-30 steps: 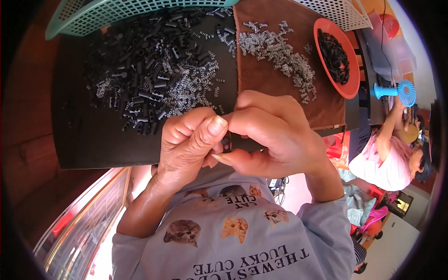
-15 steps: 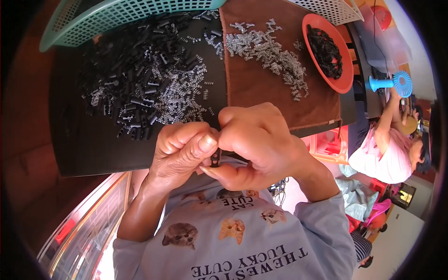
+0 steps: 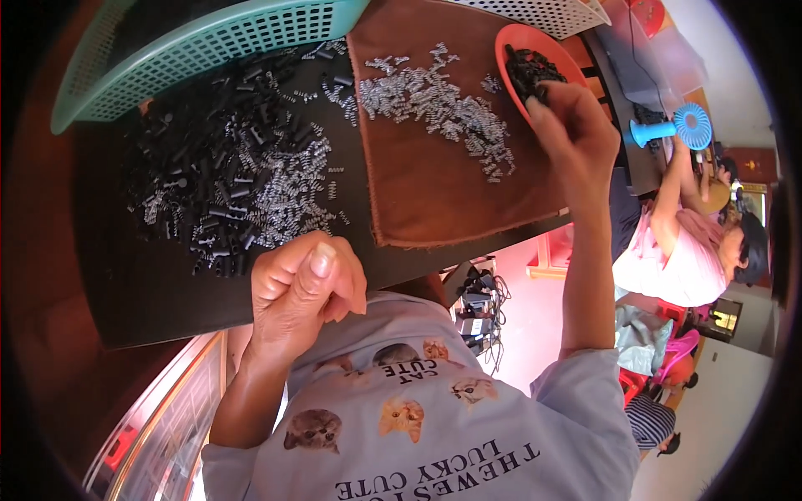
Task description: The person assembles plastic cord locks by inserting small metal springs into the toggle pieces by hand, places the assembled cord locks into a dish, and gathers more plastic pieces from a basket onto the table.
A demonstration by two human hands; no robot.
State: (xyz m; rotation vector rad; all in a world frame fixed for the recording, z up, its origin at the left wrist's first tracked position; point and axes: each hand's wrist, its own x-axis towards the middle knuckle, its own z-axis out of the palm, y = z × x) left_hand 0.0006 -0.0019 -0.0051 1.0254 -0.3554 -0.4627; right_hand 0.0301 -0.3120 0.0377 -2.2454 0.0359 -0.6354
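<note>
Dark table bears a brown cloth strewn with springs.

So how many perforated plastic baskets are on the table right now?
2. A teal perforated plastic basket sits at the far left edge above the black parts; a white perforated plastic basket sits at the far right, mostly cut off by the frame. Others may lie out of view.

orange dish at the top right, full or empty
Partly full: the orange dish holds a heap of small black parts, with the right hand reaching into it.
</note>
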